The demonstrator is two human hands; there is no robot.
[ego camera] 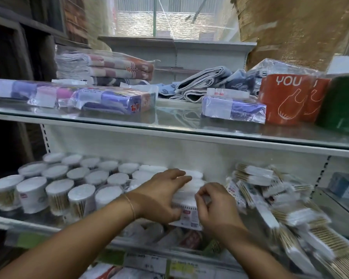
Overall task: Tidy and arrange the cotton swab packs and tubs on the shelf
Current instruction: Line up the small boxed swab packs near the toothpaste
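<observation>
Several round cotton swab tubs (57, 193) with white lids stand in rows on the left of the lower glass shelf (18, 219). In the shelf's middle lies a stack of flat white swab packs (189, 213) with a red and white label. My left hand (161, 195) holds the stack, fingers spread over its top and thumb at its front. My right hand (214, 204) pinches the stack's right front edge with curled fingers. A loose, leaning heap of wooden-stick swab packs (274, 200) fills the right side.
The upper glass shelf (169, 119) carries wrapped cloth packs (113, 99), folded towels (109, 69), and orange (280, 99) and green rolls at the right. A blue box (345, 185) sits on a side shelf at the far right. More goods lie on the shelf below.
</observation>
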